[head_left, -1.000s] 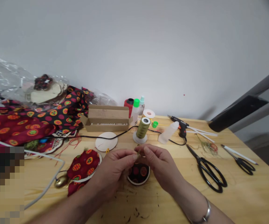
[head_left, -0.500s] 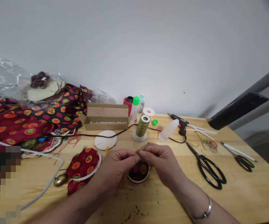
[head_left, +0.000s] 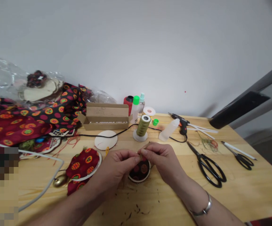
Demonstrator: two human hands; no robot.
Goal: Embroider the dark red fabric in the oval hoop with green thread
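My left hand (head_left: 123,164) and my right hand (head_left: 161,160) meet fingertip to fingertip, both pinched closed. Between them is a thin olive-brown thread (head_left: 140,154), mostly covered by the fingers. Just below the fingertips is a round piece covered in black patterned fabric (head_left: 139,171) with a pale rim; its upper part is hidden. A spool of olive thread (head_left: 143,125) stands upright beyond my hands. To the left of my left forearm lies a dark red patterned fabric round (head_left: 85,163) with a white edge.
Black-handled scissors (head_left: 209,168) and smaller scissors (head_left: 243,160) lie right. Behind are a glue gun (head_left: 182,122), a white bottle (head_left: 169,130) and an open cardboard box (head_left: 107,122). A black cord (head_left: 91,136) crosses the table. Patterned fabric (head_left: 15,125) and a brass bell (head_left: 60,180) are left.
The whole view has shifted slightly. My hands stay pinched together above the black fabric round, with hardly any movement of the fingers.
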